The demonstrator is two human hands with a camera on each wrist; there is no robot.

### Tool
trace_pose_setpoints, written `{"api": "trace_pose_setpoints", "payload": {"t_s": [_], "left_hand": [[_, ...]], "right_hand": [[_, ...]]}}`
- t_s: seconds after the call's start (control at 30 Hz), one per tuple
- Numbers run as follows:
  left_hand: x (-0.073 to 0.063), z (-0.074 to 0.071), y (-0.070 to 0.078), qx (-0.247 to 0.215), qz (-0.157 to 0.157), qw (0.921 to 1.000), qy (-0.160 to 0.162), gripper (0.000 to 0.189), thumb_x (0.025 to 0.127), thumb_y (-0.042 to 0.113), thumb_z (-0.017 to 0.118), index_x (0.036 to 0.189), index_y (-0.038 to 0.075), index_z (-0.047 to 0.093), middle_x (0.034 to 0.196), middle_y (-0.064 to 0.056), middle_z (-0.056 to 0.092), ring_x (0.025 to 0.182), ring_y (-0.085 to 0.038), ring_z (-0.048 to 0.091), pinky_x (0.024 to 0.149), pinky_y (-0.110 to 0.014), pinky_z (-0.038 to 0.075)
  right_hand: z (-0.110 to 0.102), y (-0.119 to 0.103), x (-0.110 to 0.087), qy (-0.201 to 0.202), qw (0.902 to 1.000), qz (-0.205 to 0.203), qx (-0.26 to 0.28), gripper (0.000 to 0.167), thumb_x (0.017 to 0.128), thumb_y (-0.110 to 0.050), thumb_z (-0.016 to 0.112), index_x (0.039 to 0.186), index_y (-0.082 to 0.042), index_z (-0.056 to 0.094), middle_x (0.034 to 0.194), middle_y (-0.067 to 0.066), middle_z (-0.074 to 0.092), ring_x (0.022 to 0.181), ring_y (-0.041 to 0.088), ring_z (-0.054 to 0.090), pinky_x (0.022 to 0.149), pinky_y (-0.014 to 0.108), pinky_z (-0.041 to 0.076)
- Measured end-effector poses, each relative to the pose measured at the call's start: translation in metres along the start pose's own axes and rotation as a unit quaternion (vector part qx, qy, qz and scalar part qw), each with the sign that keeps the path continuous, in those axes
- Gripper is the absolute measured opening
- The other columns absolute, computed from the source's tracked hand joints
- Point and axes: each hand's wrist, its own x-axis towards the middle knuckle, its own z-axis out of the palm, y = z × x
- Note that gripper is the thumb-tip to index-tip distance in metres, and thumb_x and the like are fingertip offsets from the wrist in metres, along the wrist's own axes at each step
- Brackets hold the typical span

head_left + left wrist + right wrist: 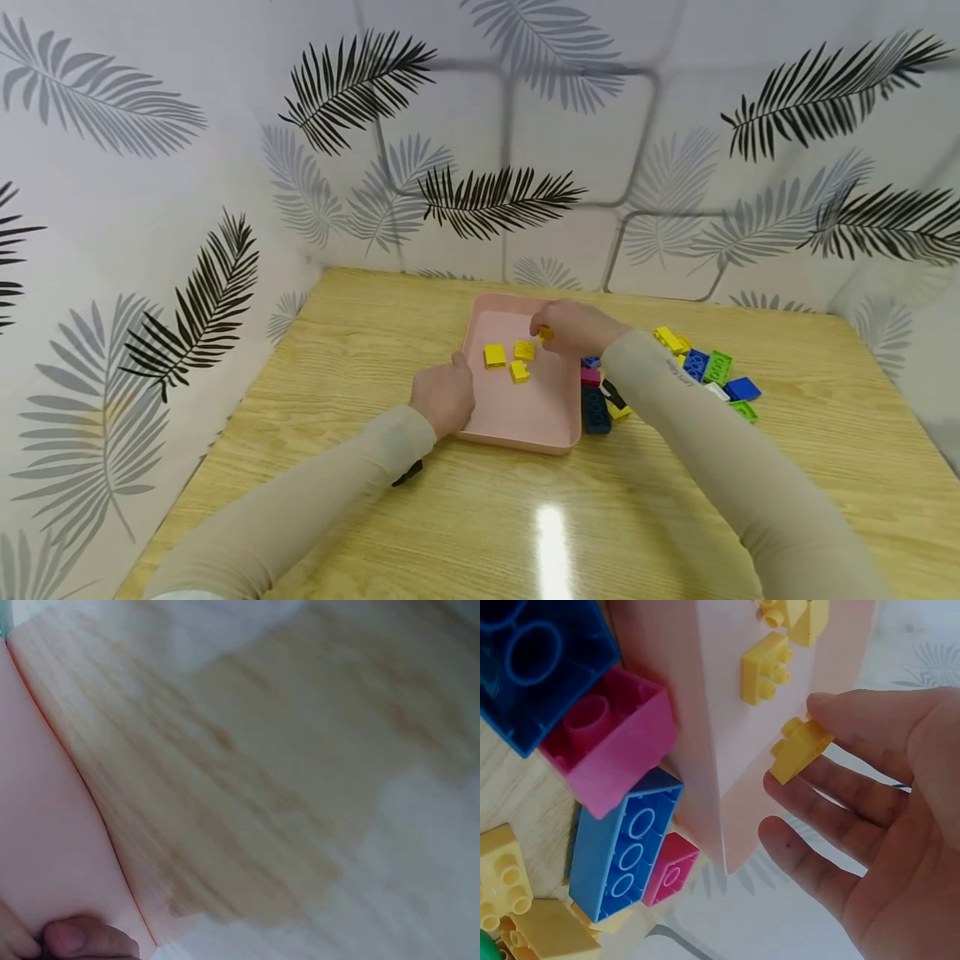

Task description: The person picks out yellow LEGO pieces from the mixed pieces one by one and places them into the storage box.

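A shallow pink tray (517,421) rests on the wooden table. My left hand (444,397) holds its left side near the front corner, thumb at the rim. In the left wrist view, a fingertip (69,937) lies against the pink wall. Over the tray's far right part, my right hand (576,328) pinches a yellow toy brick (802,750) between thumb and fingers. Three yellow bricks, among them a square one (494,357), a studded one (524,350) and a notched one (519,372), lie inside the tray.
Mixed toy bricks lie right of the tray, including a dark blue one (596,411), a magenta one (590,377), a green one (718,366) and a blue one (742,388). A leaf-patterned wall (465,125) stands behind the table (360,333).
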Motion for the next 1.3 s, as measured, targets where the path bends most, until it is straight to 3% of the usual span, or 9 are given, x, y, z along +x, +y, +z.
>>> {"api": "trace_pose_setpoints", "payload": {"t_s": [0.13,0.43,0.67,0.83,1.3], "left_hand": [[0.000,0.000,0.000,0.001,-0.001,1.0000,0.004,0.050,0.101,0.031,0.055,0.137,-0.003,0.047,0.068,-0.006,0.059,0.054,-0.015,0.057,0.053,-0.035,0.052],[-0.001,-0.001,0.000,-0.002,-0.001,1.0000,0.007,0.050,0.101,0.030,0.056,0.136,-0.003,0.047,0.068,-0.006,0.059,0.055,-0.015,0.057,0.053,-0.035,0.052],[0.000,-0.001,0.001,-0.009,-0.004,0.9999,0.002,0.048,0.101,0.031,0.055,0.134,-0.003,0.047,0.069,-0.006,0.059,0.056,-0.015,0.058,0.054,-0.035,0.052],[0.000,-0.001,0.001,-0.011,-0.008,0.9999,-0.002,0.051,0.101,0.030,0.055,0.138,-0.004,0.045,0.072,-0.007,0.061,0.057,-0.016,0.058,0.057,-0.036,0.054],[-0.001,-0.001,0.002,-0.001,-0.002,1.0000,-0.004,0.057,0.102,0.029,0.052,0.146,-0.005,0.040,0.068,-0.006,0.060,0.055,-0.015,0.057,0.056,-0.035,0.053]], "right_hand": [[0.004,0.000,0.005,-0.015,0.9998,0.010,-0.003,0.028,0.093,-0.011,0.071,0.121,-0.011,0.072,0.124,0.008,0.067,0.109,0.026,0.058,0.103,0.043,0.049],[0.007,0.002,0.001,-0.023,0.9995,-0.008,-0.018,0.029,0.092,-0.011,0.072,0.121,-0.010,0.071,0.119,0.011,0.067,0.108,0.027,0.057,0.099,0.043,0.050],[0.010,0.005,-0.011,0.000,1.0000,-0.001,-0.003,0.026,0.094,-0.014,0.071,0.120,-0.011,0.071,0.120,0.010,0.066,0.110,0.025,0.059,0.098,0.043,0.051],[0.010,0.011,-0.028,0.020,0.9998,0.001,0.009,0.027,0.095,-0.014,0.070,0.121,-0.011,0.071,0.121,0.007,0.067,0.107,0.024,0.063,0.096,0.043,0.053],[0.012,0.032,-0.100,0.054,0.9976,0.023,0.036,0.025,0.093,-0.013,0.072,0.118,-0.010,0.072,0.117,0.008,0.071,0.104,0.024,0.068,0.092,0.045,0.055]]}}
